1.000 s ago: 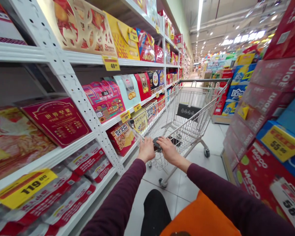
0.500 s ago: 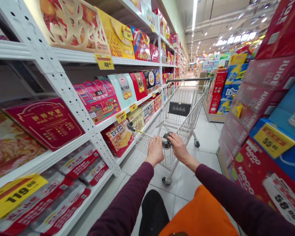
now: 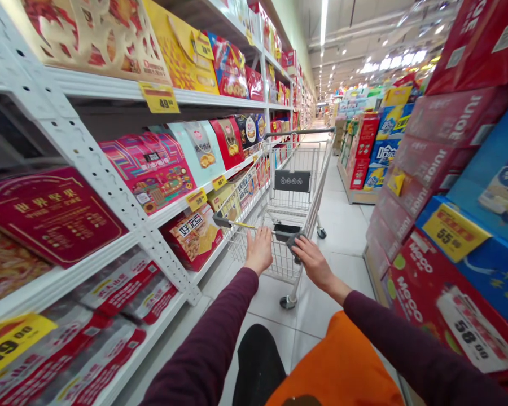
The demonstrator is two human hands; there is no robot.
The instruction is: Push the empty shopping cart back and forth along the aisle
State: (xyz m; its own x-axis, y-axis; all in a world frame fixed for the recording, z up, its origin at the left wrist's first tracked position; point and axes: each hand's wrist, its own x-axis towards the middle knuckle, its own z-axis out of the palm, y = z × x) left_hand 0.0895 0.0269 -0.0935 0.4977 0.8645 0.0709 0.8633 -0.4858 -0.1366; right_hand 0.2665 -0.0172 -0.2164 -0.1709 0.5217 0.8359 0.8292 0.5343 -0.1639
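Note:
A wire shopping cart point(image 3: 294, 223) stands in front of me, with dark plastic corner pieces on its near end. My left hand point(image 3: 259, 251) is closed over the cart's near rim, fingers on top. On the near right corner, my right hand point(image 3: 313, 260) curls around the dark grey corner piece point(image 3: 294, 239). The undersides of both hands' grips are hidden. A dark bar point(image 3: 298, 133) crosses the cart's far end, and a black plate point(image 3: 292, 181) hangs on the mesh below it. The cart's basket shows bare wire.
White shelving point(image 3: 144, 223) with boxed snacks and yellow price tags runs close along the left. Stacked juice cartons point(image 3: 427, 163) and red boxes point(image 3: 440, 293) line the right. More stacked goods point(image 3: 364, 146) stand beyond. A tiled floor point(image 3: 347, 242) runs down the aisle.
The cart's far end has swung left and its near right corner has come right. My right hand has shifted right and slightly down with that corner. My left hand stays on the rim.

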